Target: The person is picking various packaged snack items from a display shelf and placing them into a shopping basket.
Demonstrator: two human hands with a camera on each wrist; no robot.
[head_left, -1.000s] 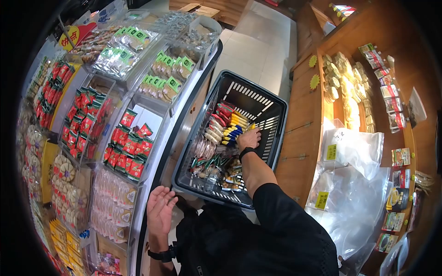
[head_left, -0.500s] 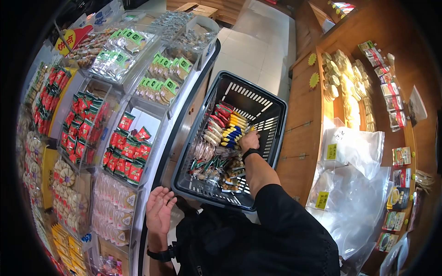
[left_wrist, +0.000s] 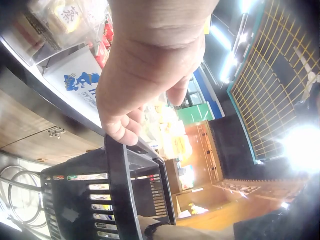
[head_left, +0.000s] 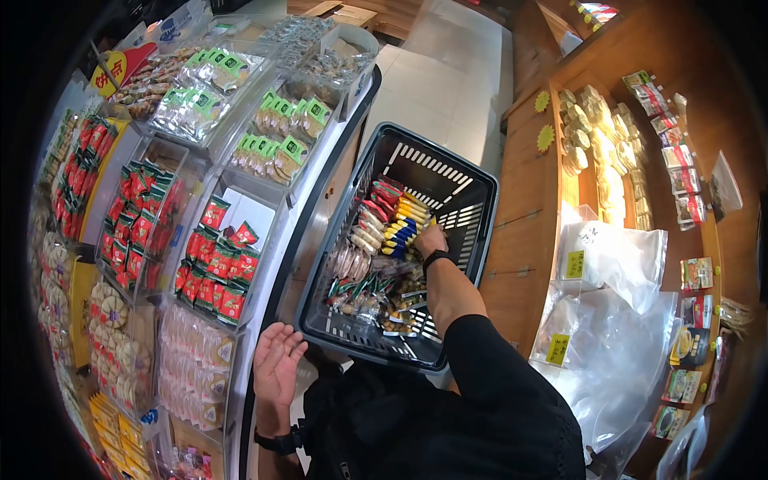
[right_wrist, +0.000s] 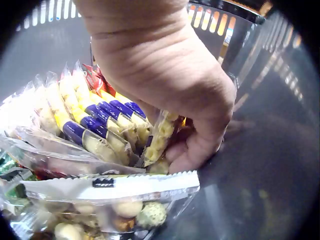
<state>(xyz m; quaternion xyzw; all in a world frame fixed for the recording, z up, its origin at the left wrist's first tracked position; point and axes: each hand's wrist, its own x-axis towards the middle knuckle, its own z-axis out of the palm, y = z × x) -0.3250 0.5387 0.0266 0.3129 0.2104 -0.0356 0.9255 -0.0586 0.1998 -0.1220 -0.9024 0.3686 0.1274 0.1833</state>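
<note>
Deep inside the black shopping basket [head_left: 307, 314] is my right hand [head_left: 432, 238], at the end of a row of yellow-and-blue snack packets [head_left: 400, 232]. In the right wrist view its curled fingers pinch a small clear snack packet [right_wrist: 161, 139] with pale yellow pieces; the fingertips are partly hidden. A clear packet of mixed nuts [right_wrist: 125, 205] lies in front of it. My left hand [head_left: 278, 364] hangs by the basket's near left corner, fingers loosely bent and holding nothing. In the left wrist view its fingertips [left_wrist: 129, 137] are right at the basket's rim.
On the left, a tiered counter carries clear bins of red packets [head_left: 218, 264] and round wrapped pastries [head_left: 112, 320]. Wooden cabinets [head_left: 516, 256] line the right, with clear plastic bags [head_left: 612, 352] and hanging packets [head_left: 680, 172]. A tiled aisle [head_left: 424, 80] runs ahead.
My right hand has sunk a little lower against the end of the yellow-and-blue row, its fingers now more hidden. The left hand stays by the basket corner.
</note>
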